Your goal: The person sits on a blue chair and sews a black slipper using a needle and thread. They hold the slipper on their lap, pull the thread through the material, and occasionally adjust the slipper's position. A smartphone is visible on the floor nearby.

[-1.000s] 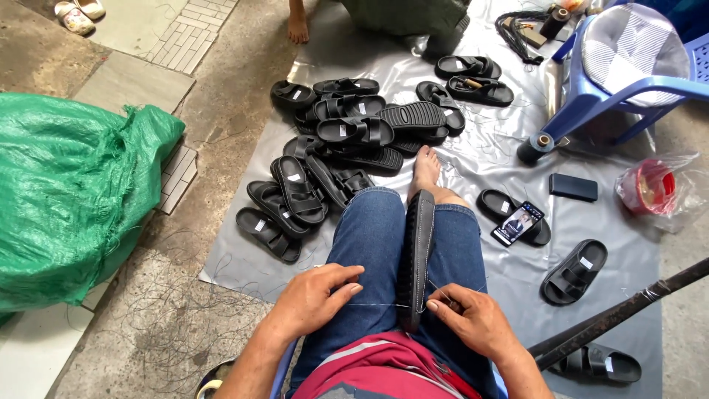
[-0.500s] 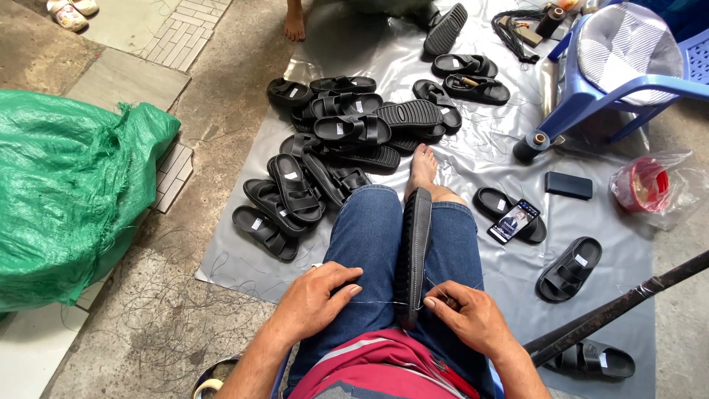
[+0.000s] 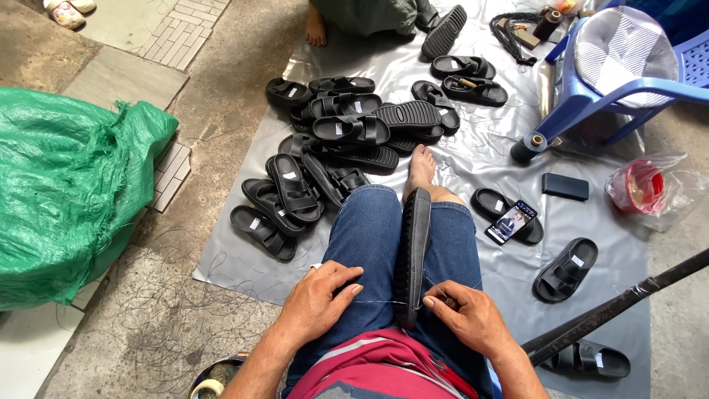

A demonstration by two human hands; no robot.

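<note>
Seated person, view down onto own lap, lower centre of the frame. A black sandal [image 3: 413, 255] stands on edge between the knees, sole turned left, running from the bare foot [image 3: 422, 168] at mid-frame down to the hands. Left hand [image 3: 319, 298] rests palm down on the left thigh of the blue jeans [image 3: 369, 236], fingers curled loosely, just beside the sandal's lower end; whether it pinches anything cannot be told. Right hand [image 3: 467, 314] sits just right of the sandal's lower end, fingertips pinched closed, seemingly on a thin pale thread [image 3: 380, 301] that runs across the sandal toward the left hand. Grey plastic sheet [image 3: 473, 159] covers the ground under the legs. Pile of black sandals [image 3: 332, 148] left of centre and above the knees, several stacked or overlapping. Right of the right knee: a phone [image 3: 511, 221] with lit screen lying on a sandal, a dark flat case [image 3: 565, 186] just above it, one lone sandal [image 3: 565, 270] further down. Blue plastic chair [image 3: 620, 81] upper right, clear bag with a red roll [image 3: 644, 186] at right edge. Green woven sack [image 3: 70, 185] fills the left side. Dark pole [image 3: 613, 307] crosses lower right diagonally. Another person's bare foot [image 3: 316, 28] at top centre.
</note>
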